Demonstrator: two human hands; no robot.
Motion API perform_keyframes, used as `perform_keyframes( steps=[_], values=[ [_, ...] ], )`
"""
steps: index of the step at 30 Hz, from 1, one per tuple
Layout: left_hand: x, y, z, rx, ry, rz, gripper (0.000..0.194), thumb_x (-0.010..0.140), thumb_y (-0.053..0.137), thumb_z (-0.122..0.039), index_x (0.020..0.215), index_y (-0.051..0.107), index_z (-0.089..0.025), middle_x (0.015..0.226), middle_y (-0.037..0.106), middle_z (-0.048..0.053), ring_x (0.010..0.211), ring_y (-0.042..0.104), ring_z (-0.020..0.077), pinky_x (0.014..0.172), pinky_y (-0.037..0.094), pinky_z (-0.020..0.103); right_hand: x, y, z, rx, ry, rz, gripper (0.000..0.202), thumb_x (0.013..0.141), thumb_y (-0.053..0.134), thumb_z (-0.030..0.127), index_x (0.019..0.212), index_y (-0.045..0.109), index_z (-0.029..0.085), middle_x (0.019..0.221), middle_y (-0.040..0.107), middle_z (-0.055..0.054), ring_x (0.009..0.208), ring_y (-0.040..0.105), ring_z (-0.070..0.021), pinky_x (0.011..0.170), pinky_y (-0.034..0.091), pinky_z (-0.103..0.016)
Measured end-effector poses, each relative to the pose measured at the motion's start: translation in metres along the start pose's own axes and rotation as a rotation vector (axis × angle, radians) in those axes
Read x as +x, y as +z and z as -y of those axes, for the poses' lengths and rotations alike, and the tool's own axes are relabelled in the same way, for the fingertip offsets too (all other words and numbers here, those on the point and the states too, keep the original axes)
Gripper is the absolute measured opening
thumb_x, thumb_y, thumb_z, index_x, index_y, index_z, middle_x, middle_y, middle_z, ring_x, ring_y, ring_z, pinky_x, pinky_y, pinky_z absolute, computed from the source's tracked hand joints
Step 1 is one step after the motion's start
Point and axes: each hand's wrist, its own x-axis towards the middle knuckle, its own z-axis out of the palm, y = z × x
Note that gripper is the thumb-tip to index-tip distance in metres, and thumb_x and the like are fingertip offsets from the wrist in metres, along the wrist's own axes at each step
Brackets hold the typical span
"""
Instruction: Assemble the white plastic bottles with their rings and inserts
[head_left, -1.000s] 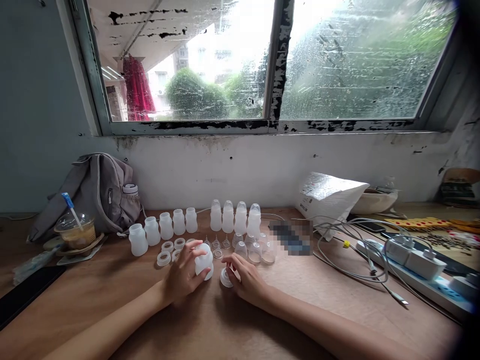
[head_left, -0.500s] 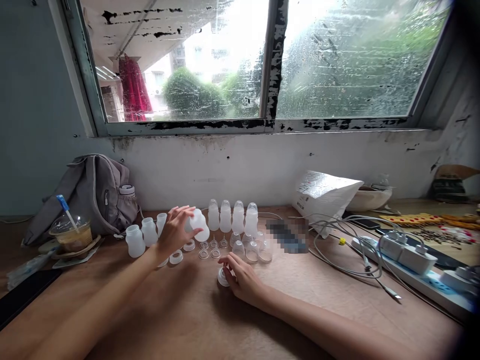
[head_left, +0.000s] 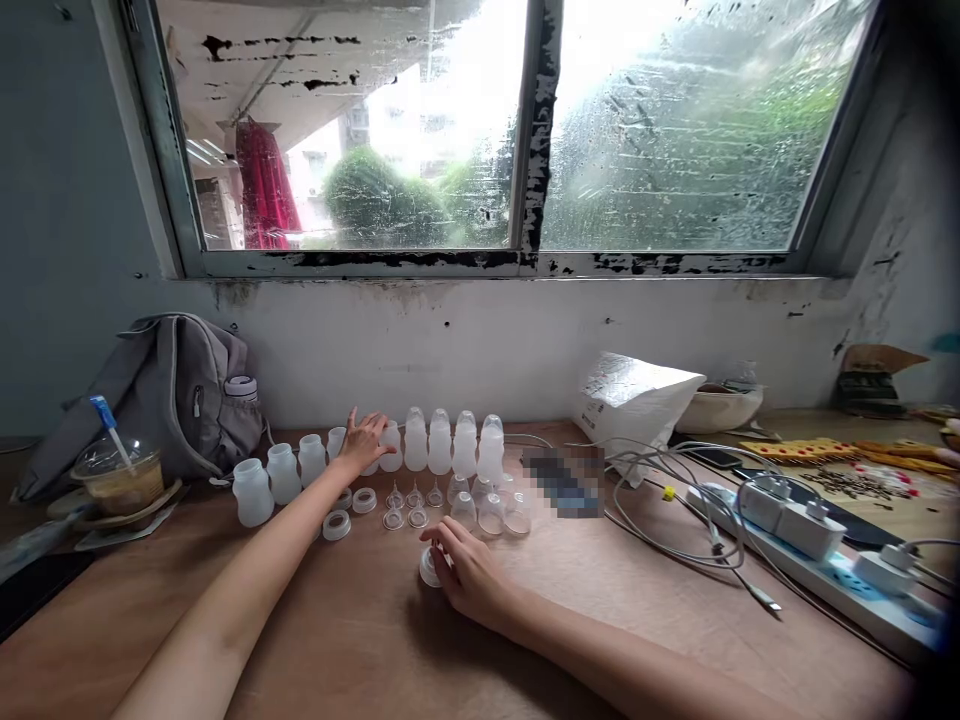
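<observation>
My left hand (head_left: 365,447) is at the back row, its thumb and a fingertip on a frosted baby bottle (head_left: 390,458) standing upright without a top; another finger sticks up. Left of it stand several more topless bottles (head_left: 253,495), one partly behind the hand. My right hand (head_left: 469,570) rests on the table, fingers curled onto a white bottle collar (head_left: 428,570); its centre is hidden by the fingers. Between the hands lie loose white collars (head_left: 337,525), clear nipples (head_left: 394,518) and clear dome caps (head_left: 491,514). Several capped bottles (head_left: 465,445) stand behind them.
At left are a grey backpack (head_left: 176,400) and a lidded drink cup (head_left: 120,475) with a straw. To the right lie a white foil bag (head_left: 634,400), tangled cables (head_left: 645,525) and a power strip (head_left: 825,560) with plugs. A wall with a window closes off the back.
The bottle tilted in my left hand now stands upright at the right end of the topless row. My right hand stays on the collar. The whole view has shifted slightly.
</observation>
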Motion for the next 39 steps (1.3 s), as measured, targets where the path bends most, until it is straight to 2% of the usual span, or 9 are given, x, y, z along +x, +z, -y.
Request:
perform_keyframes(
  steps=[11,18,22,25,28,31,33,36,39],
  values=[
    [-0.003,-0.002,-0.001,-0.008,0.031,0.001,0.037,0.075,0.052,-0.04,0.106,0.046,-0.021,0.107,0.058,0.006,0.108,0.046,0.0211,0.102,0.005,0.046,0.001,0.0,0.003,-0.104,0.116,-0.011,0.027,0.077,0.046,0.028,0.101,0.041,0.018,0.095,0.052,-0.007,0.085,0.05,-0.0179,0.073,0.04,-0.028],
    [-0.004,0.0,-0.004,-0.016,-0.022,0.03,0.044,0.074,0.052,-0.039,0.113,0.042,-0.022,0.109,0.058,0.007,0.109,0.044,0.0238,0.1,0.011,0.048,0.0,0.003,0.001,-0.18,0.202,0.105,0.015,0.081,0.039,0.032,0.087,0.044,0.019,0.08,0.058,-0.004,0.068,0.054,-0.0154,0.058,0.034,-0.024],
    [-0.004,0.003,-0.004,-0.028,-0.049,0.029,0.05,0.072,0.054,-0.037,0.118,0.04,-0.022,0.112,0.056,0.008,0.112,0.042,0.0251,0.1,0.012,0.048,0.001,0.002,0.002,-0.187,0.198,0.108,0.015,0.082,0.039,0.032,0.087,0.045,0.019,0.076,0.059,-0.003,0.064,0.054,-0.0144,0.054,0.03,-0.023],
    [-0.003,0.003,-0.003,-0.028,-0.038,0.004,0.06,0.072,0.054,-0.036,0.126,0.032,-0.02,0.119,0.052,0.01,0.118,0.036,0.0258,0.1,0.011,0.048,0.001,0.002,0.002,-0.193,0.187,0.1,0.015,0.082,0.039,0.032,0.087,0.045,0.019,0.075,0.06,-0.002,0.063,0.054,-0.0141,0.054,0.029,-0.023],
    [-0.007,-0.004,-0.005,-0.04,-0.005,-0.082,0.063,0.074,0.053,-0.035,0.129,0.028,-0.018,0.129,0.041,0.012,0.123,0.028,0.0266,0.101,0.012,0.048,0.0,0.003,0.001,-0.194,0.172,0.091,0.015,0.082,0.039,0.033,0.088,0.045,0.02,0.077,0.06,-0.002,0.062,0.054,-0.014,0.053,0.029,-0.023],
    [-0.026,-0.017,-0.017,-0.127,0.029,-0.187,0.043,0.08,0.045,-0.029,0.12,0.04,-0.018,0.125,0.045,0.01,0.12,0.033,0.0244,0.101,0.017,0.045,-0.002,0.005,-0.002,-0.171,0.164,0.062,0.016,0.084,0.038,0.033,0.089,0.044,0.019,0.076,0.059,-0.003,0.061,0.053,-0.0136,0.053,0.031,-0.023],
    [-0.052,-0.03,-0.033,-0.227,0.079,-0.204,0.03,0.083,0.039,-0.024,0.111,0.047,-0.019,0.115,0.054,0.007,0.114,0.04,0.0214,0.098,0.025,0.042,-0.003,0.006,-0.003,-0.132,0.145,0.043,0.016,0.085,0.035,0.032,0.089,0.043,0.018,0.074,0.058,-0.003,0.059,0.052,-0.0128,0.053,0.032,-0.022],
    [-0.099,-0.054,-0.062,-0.359,0.234,-0.109,0.025,0.082,0.039,-0.021,0.106,0.049,-0.018,0.105,0.058,0.006,0.106,0.046,0.0197,0.094,0.032,0.039,-0.004,0.006,-0.003,-0.073,0.05,0.051,0.014,0.087,0.032,0.027,0.089,0.042,0.018,0.075,0.057,-0.003,0.062,0.052,-0.0124,0.056,0.035,-0.022],
    [-0.134,-0.076,-0.082,-0.427,0.411,0.062,0.033,0.08,0.043,-0.021,0.113,0.045,-0.017,0.105,0.057,0.007,0.104,0.046,0.0198,0.093,0.034,0.038,-0.004,0.007,-0.004,-0.041,-0.035,0.086,0.012,0.087,0.031,0.023,0.088,0.041,0.018,0.079,0.057,-0.004,0.067,0.053,-0.013,0.06,0.038,-0.022]
  ],
)
